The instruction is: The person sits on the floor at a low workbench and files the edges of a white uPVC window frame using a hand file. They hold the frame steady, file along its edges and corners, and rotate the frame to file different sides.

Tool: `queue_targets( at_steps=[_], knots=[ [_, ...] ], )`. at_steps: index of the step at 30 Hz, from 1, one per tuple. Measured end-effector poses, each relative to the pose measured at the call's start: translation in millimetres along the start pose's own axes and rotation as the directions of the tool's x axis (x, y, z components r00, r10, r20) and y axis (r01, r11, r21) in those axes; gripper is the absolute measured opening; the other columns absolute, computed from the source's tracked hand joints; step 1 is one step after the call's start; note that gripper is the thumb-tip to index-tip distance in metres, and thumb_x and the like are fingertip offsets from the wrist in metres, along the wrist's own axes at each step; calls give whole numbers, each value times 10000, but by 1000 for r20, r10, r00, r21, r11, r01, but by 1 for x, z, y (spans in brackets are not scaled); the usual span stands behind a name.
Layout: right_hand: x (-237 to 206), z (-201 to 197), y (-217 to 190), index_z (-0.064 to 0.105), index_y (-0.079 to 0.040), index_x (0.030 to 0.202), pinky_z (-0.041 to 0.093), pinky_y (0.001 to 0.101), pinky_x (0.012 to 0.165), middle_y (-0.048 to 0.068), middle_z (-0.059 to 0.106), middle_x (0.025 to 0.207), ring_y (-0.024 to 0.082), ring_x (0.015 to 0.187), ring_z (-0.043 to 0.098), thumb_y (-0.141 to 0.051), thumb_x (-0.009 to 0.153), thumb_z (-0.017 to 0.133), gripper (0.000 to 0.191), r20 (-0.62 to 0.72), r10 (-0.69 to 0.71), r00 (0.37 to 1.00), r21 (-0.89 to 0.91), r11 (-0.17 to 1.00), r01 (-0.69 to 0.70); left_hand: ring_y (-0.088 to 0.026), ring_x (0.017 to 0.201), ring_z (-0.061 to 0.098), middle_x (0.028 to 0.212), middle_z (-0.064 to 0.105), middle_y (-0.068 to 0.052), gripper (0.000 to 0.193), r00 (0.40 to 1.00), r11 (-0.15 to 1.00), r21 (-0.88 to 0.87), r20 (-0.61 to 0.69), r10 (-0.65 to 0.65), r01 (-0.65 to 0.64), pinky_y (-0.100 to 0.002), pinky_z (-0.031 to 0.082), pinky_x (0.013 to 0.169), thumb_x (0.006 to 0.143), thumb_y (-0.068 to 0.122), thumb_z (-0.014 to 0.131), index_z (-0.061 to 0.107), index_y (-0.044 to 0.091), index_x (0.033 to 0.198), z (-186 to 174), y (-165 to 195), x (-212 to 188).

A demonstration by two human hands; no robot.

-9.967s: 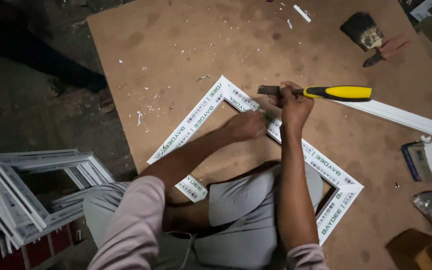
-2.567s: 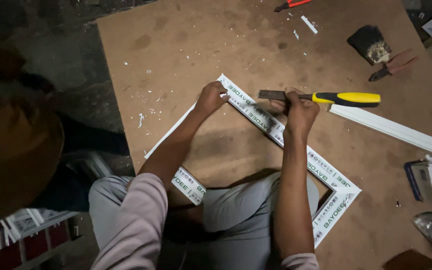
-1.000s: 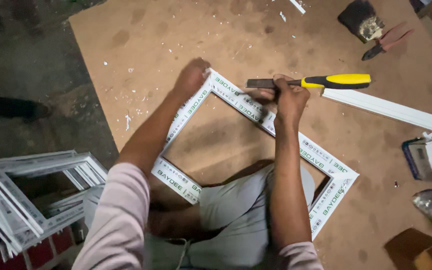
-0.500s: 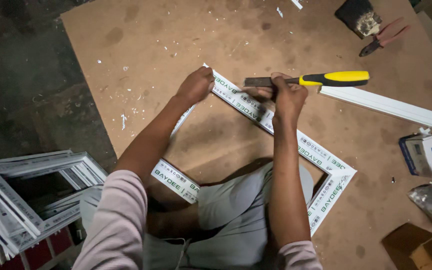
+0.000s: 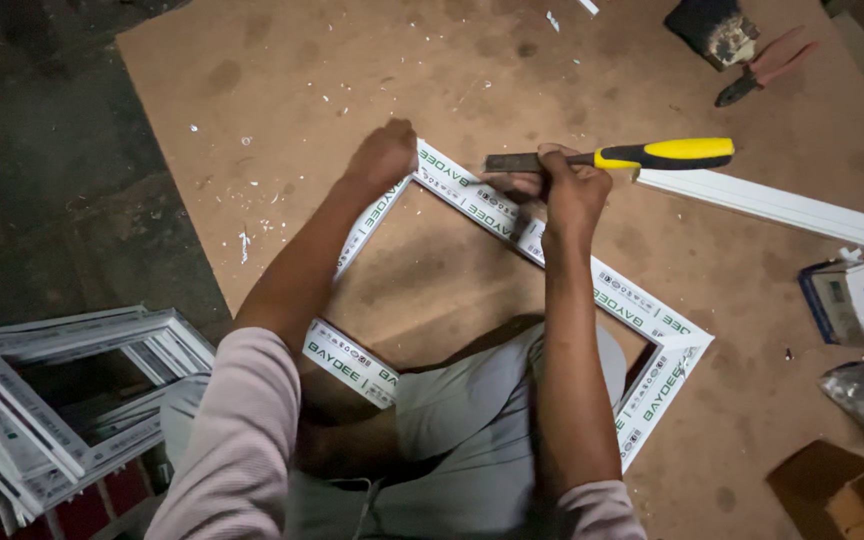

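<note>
My left hand (image 5: 384, 155) clenches the far corner of the white frame (image 5: 607, 292) lying on the board (image 5: 252, 80); my right hand (image 5: 567, 190) grips the yellow-handled chisel (image 5: 612, 157) against its right rail.

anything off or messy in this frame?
White chips and flakes lie scattered over the brown board, mostly left of the white frame. Beside the board, a stack of white frames leans askew. The left hand presses the frame's corner; the right hand grips a yellow-handled chisel.
</note>
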State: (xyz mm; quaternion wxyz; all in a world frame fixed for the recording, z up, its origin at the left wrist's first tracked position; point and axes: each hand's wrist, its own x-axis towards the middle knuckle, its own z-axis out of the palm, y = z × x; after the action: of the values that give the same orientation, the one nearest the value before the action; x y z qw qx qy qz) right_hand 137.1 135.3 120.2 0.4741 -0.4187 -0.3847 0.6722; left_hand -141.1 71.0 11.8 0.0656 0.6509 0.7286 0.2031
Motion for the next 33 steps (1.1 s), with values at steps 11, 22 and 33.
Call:
queue_targets(
  at_steps=[11, 22, 33],
  knots=[
    [5, -3, 7, 644, 147, 1075, 641, 302, 566, 207, 733, 852, 261, 652, 755, 4, 938, 629, 199, 16, 13, 1000, 15, 1000, -13, -425, 954, 623, 1017, 664, -226, 260, 881, 961, -48, -389, -270, 274, -522, 508, 796, 890, 40, 543, 665, -8, 1115, -14, -27, -14],
    [3, -1, 7, 648, 151, 1071, 643, 307, 563, 217, 739, 860, 267, 648, 757, 3, 940, 623, 199, 21, 9, 1000, -5, 1000, -8, -284, 1089, 569, 1114, 629, -100, 313, 950, 951, 133, -106, 294, -279, -427, 480, 893, 854, 197, 737, 724, 89, 1148, -3, 22, -56],
    [3, -2, 8, 639, 149, 1075, 646, 309, 560, 215, 740, 862, 274, 651, 765, 1, 939, 624, 202, 19, 18, 1000, -5, 1000, -18, -290, 1074, 573, 1039, 628, -92, 98, 929, 929, 96, -60, 364, -358, -415, 490, 914, 908, 169, 742, 713, 82, 944, 1, 7, -54]
  ],
)
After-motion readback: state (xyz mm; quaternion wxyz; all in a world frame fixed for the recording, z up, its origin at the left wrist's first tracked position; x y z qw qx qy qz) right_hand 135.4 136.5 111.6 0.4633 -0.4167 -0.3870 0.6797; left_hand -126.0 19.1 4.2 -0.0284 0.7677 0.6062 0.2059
